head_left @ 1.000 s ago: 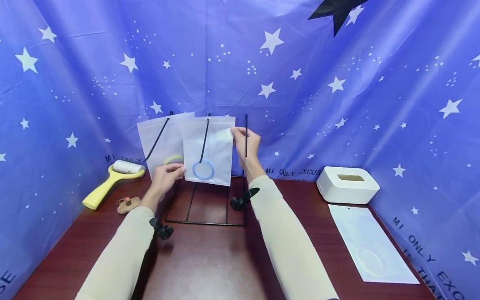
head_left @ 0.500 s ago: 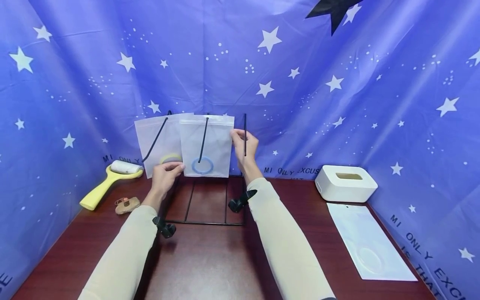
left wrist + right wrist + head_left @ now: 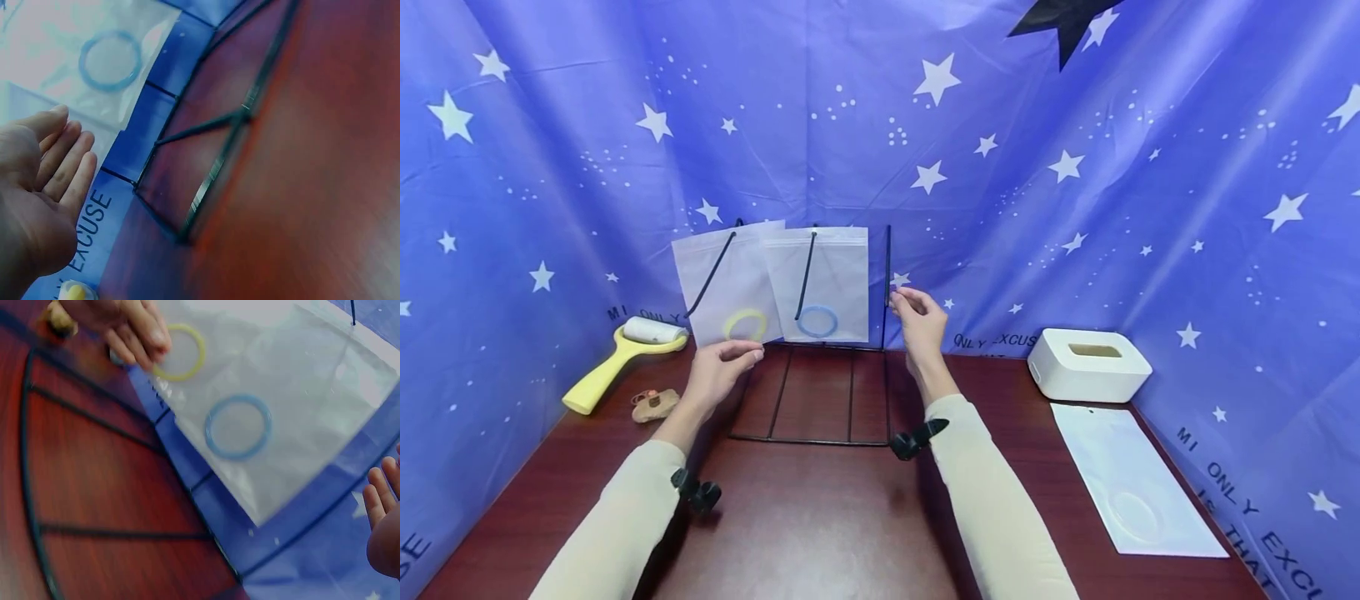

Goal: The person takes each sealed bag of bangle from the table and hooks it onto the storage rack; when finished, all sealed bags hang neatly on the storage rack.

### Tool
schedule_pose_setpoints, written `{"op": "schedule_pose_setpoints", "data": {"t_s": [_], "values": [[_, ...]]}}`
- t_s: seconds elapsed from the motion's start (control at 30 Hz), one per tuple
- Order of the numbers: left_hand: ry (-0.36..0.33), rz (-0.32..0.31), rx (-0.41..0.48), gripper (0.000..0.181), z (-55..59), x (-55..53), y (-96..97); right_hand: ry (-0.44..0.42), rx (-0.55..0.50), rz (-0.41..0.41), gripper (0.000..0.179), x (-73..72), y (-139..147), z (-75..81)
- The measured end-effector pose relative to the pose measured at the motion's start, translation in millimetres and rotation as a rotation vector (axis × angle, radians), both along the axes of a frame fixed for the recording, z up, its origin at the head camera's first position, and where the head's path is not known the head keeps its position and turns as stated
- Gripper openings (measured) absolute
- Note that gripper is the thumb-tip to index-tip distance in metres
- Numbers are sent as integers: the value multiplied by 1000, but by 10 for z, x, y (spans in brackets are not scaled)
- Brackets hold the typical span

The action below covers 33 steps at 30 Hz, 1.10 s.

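Two white zip bags hang side by side on the hooks of a black wire rack. A yellow ring is inside the left bag, which hangs tilted. The right bag contains a blue ring and hangs nearly straight, overlapping its neighbour. My left hand is at the lower edge of the left bag, fingers extended and holding nothing. Right of the bags, my right hand is apart from them, beside the rack's bare right hook, with loosely bent fingers and nothing held.
On the left lie a yellow-handled lint roller and a small brown trinket. A white tissue box stands at the right back. Before it lies another white bag with a pale ring. A starry blue curtain surrounds the table.
Both hands have let go of the blue-ring bag. The right hand has moved right and down, the left slightly left and down. The bag now hangs freely, and more of the yellow ring shows.
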<state>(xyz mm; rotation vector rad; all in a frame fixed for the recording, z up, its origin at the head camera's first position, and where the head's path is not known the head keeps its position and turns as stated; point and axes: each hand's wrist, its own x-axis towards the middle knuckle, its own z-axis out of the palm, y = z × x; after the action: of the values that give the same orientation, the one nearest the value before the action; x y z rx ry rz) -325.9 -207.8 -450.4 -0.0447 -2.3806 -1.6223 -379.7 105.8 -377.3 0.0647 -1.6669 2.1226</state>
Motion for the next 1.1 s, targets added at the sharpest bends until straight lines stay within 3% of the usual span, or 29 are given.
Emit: {"op": "schedule_pose_setpoints", "data": {"t_s": [0.1, 0.3, 0.43, 0.6, 0.9, 0.97, 1.1], "values": [[4, -25, -116, 31, -21, 139, -40, 18, 39, 5, 27, 91, 212, -53], [-28, -78, -250, 32, -65, 418, -168, 18, 132, -18, 29, 303, 670, -140], [-52, -136, -304, 36, -166, 534, -226, 1, 183, -45, 32, 460, 1025, -229], [-69, -164, -334, 41, -341, 582, -257, -28, 198, -62, 33, 666, 1445, -353], [49, -138, -488, 52, -497, 664, -336, -96, 187, -125, 31, 914, 2037, -478], [59, -126, -497, 53, -511, 682, -347, -103, 219, -139, 33, 938, 2163, -487], [86, -119, -514, 52, -546, 694, -346, -131, 425, -229, 32, 983, 2481, -553]]}}
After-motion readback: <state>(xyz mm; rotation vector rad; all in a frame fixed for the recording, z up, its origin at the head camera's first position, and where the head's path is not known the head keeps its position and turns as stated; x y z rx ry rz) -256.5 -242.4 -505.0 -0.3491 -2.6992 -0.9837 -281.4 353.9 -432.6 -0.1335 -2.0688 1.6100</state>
